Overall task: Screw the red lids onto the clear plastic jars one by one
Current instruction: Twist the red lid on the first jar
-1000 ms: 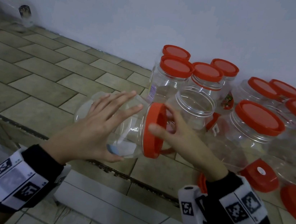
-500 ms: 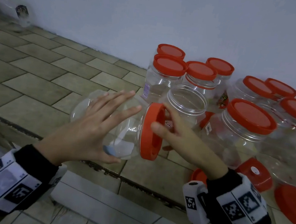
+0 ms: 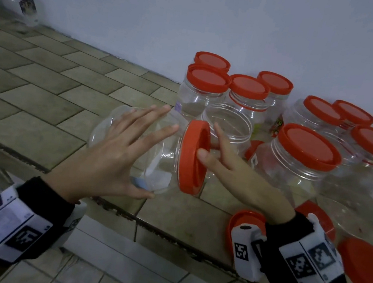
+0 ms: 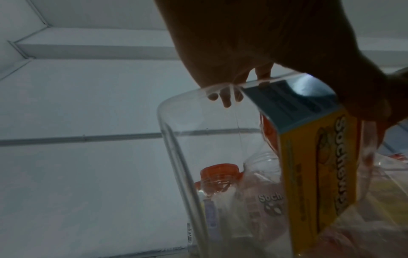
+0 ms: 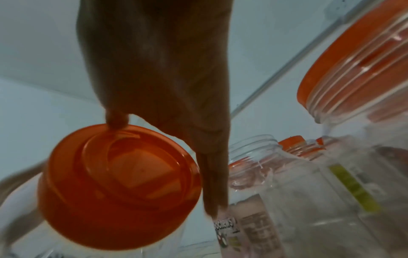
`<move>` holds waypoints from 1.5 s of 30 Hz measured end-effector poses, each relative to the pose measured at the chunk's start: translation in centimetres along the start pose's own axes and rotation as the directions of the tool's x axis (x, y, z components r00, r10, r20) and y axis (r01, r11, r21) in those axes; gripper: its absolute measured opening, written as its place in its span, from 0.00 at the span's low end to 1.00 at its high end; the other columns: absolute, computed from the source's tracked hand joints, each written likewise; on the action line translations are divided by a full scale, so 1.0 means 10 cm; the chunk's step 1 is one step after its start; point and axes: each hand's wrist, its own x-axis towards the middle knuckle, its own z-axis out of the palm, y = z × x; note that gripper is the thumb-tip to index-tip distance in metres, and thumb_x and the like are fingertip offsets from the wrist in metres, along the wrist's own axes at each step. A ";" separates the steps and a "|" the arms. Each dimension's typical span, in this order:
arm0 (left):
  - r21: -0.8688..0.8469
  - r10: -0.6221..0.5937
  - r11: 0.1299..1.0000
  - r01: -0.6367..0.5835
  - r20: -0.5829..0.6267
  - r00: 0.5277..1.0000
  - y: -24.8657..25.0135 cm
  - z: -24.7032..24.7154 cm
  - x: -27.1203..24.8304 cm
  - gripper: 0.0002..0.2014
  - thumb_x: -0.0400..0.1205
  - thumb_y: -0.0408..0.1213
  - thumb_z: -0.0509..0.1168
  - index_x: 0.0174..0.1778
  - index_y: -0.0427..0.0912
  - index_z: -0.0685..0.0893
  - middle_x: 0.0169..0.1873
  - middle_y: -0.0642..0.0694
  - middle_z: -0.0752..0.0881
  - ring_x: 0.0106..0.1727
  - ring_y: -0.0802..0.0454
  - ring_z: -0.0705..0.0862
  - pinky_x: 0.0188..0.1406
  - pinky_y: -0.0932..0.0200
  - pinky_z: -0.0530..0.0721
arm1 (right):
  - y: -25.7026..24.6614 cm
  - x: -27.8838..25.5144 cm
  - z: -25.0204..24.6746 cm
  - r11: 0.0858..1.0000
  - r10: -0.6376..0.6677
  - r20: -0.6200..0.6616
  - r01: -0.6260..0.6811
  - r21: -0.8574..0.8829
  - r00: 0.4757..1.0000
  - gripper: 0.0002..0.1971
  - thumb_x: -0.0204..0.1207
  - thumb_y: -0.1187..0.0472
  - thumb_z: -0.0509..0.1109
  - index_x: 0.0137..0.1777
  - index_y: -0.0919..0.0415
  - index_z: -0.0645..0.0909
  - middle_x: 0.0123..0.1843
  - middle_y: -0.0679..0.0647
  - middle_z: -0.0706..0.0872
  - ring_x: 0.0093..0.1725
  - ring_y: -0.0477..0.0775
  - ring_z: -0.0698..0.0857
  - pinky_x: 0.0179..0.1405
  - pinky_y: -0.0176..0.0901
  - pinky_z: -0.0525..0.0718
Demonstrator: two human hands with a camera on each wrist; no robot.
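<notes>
A clear plastic jar [image 3: 163,162] lies sideways in the air over the tiled ledge, its mouth to the right. My left hand [image 3: 132,148] holds it, with spread straight fingers over the top and the thumb underneath. A red lid [image 3: 192,158] sits on the jar's mouth. My right hand [image 3: 217,150] pinches that lid, thumb on the near rim and fingers behind it. In the left wrist view the jar [image 4: 198,157] carries a yellow and blue label [image 4: 320,165]. The right wrist view shows the lid [image 5: 119,185] face-on between thumb and fingers.
An uncapped jar [image 3: 228,125] stands just behind the lid. Several capped jars [image 3: 307,152] crowd the wall to the right. Loose red lids [image 3: 365,267] lie at the lower right, one under my right wrist [image 3: 242,217]. The ledge drops off [image 3: 124,209] toward me.
Both hands keep almost the same pose on the jar and lid. My right thumb has shifted slightly along the lid's rim, and the view has drifted a little.
</notes>
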 end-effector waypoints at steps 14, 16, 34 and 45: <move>0.024 -0.037 0.999 0.039 -0.086 0.996 -0.21 0.04 -0.13 0.52 0.64 0.63 0.70 0.80 0.46 0.56 0.80 0.38 0.55 0.81 0.40 0.57 0.76 0.40 0.57 | -0.05 0.18 0.13 0.976 -0.048 0.048 0.057 -0.210 0.998 0.62 0.52 0.27 0.75 0.76 0.29 0.32 0.81 0.36 0.49 0.80 0.41 0.56 0.76 0.48 0.64; 0.008 -0.031 0.999 0.033 -0.112 0.993 -0.36 -0.01 -0.15 0.50 0.64 0.63 0.69 0.78 0.43 0.58 0.79 0.37 0.56 0.80 0.40 0.57 0.77 0.46 0.54 | -0.09 0.25 0.11 0.937 -0.156 0.073 0.171 -0.303 0.985 0.64 0.55 0.39 0.80 0.78 0.38 0.33 0.81 0.35 0.43 0.81 0.37 0.46 0.76 0.35 0.56; -0.058 0.231 0.971 -0.232 -0.022 0.973 -2.08 -0.26 0.10 0.50 0.65 0.63 0.70 0.78 0.45 0.58 0.80 0.38 0.56 0.81 0.40 0.55 0.75 0.34 0.58 | -0.47 1.49 0.76 0.914 -0.131 -0.152 0.060 -0.402 0.980 0.61 0.57 0.45 0.83 0.80 0.39 0.39 0.81 0.42 0.46 0.81 0.44 0.51 0.78 0.46 0.62; -0.108 0.313 0.942 -0.317 -0.054 0.948 -2.57 -0.20 0.17 0.48 0.65 0.64 0.69 0.76 0.43 0.61 0.78 0.35 0.58 0.80 0.37 0.58 0.78 0.41 0.54 | -0.48 1.86 0.93 0.877 -0.169 -0.218 0.046 -0.478 0.961 0.58 0.56 0.37 0.77 0.79 0.39 0.41 0.77 0.38 0.50 0.79 0.48 0.58 0.74 0.55 0.72</move>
